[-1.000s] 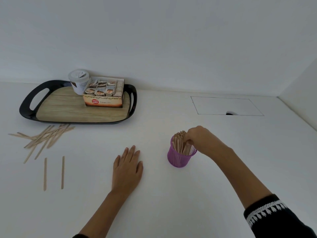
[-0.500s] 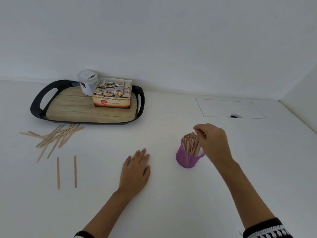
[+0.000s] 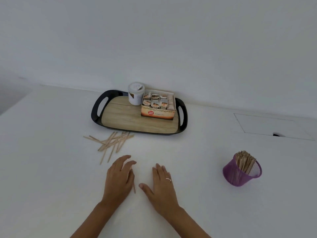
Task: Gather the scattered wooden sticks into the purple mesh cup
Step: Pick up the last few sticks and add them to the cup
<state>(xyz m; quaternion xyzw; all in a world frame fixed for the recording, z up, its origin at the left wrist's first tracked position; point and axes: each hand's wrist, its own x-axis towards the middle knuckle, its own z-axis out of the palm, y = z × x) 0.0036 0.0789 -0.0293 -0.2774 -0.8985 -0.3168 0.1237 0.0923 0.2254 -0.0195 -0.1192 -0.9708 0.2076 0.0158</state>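
White tabletop now showed the right hand away from the purple mesh cup, flat and empty beside the left hand, whose relaxed fingers covered loose sticks at lower centre.

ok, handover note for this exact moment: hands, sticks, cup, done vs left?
Left hand: open, fingers spread over a loose stick on the table, not gripped.
Right hand: open, flat on the table, holding nothing.
Purple mesh cup: to the right, upright, already holds a bundle of sticks.
Left to do: the stick by the left hand, plus the scattered pile in front of the tray.
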